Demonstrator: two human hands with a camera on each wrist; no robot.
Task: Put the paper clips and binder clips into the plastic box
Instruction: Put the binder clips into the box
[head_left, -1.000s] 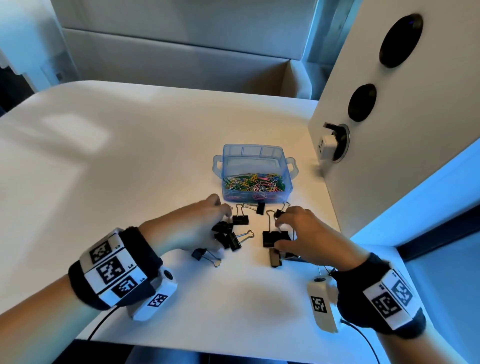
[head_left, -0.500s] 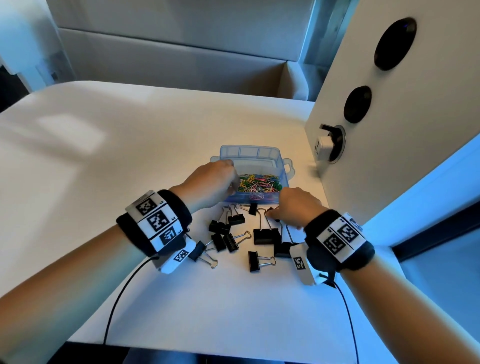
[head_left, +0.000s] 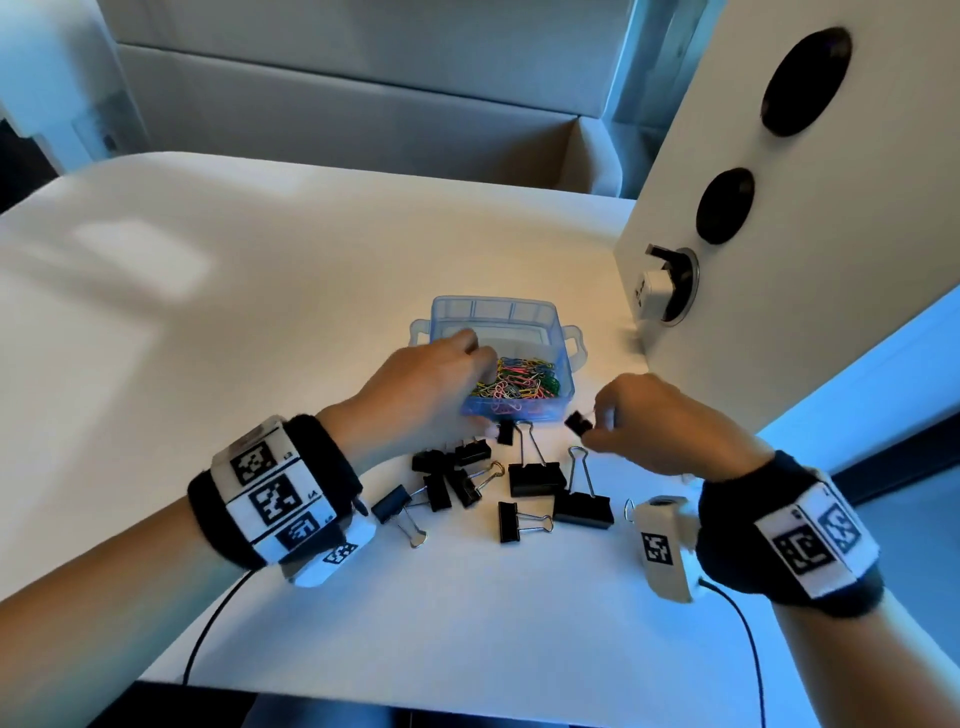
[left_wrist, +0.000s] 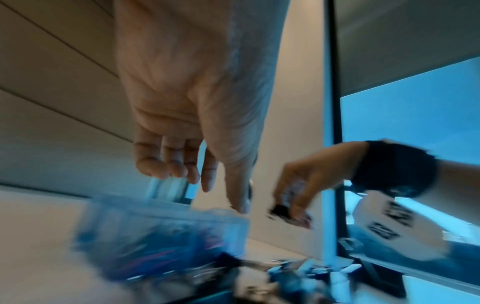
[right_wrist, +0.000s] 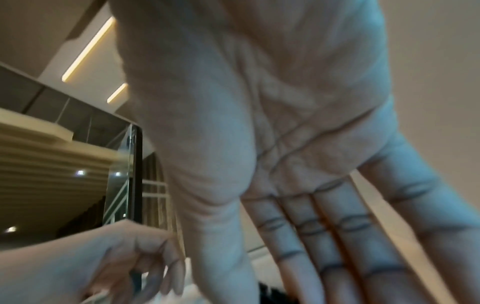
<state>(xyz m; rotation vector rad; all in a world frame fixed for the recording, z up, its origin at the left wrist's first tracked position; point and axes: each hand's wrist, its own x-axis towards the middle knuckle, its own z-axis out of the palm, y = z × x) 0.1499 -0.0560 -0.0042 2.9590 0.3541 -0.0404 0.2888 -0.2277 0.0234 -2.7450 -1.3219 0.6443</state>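
Inside plastic box (head_left: 566, 364): colourful paper clips (head_left: 511, 387).

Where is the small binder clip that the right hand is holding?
In the head view, the small binder clip is pinched by the right hand, raised beside the plastic box's near right corner.

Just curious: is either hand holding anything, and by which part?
The right hand pinches a small binder clip by its wire handles. The left hand appears empty.
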